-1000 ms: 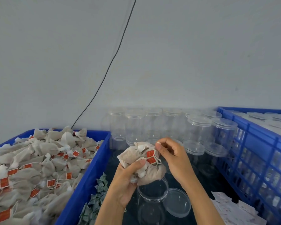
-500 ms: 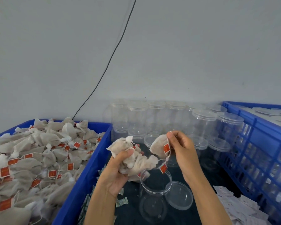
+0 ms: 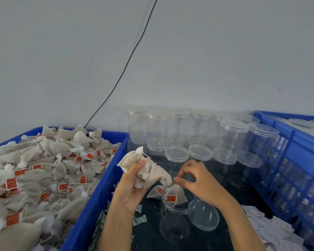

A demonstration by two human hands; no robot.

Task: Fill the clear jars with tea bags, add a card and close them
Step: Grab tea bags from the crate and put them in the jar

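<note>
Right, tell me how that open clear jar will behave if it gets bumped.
The open jar is tall, thin-walled and nearly empty, so it is probably light and tips easily. Once over, its round body would likely roll. The right hand is not steadying it.

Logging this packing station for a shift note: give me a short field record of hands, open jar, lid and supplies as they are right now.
left hand: grips a bunch of tea bags
right hand: over the open jar's mouth, fingers curled; hold on the string unclear
open jar: upright, one tea bag at its mouth
lid: lies off, beside the jar
left crate: heaped with tea bags
lidded jars: rows along the wall
</note>
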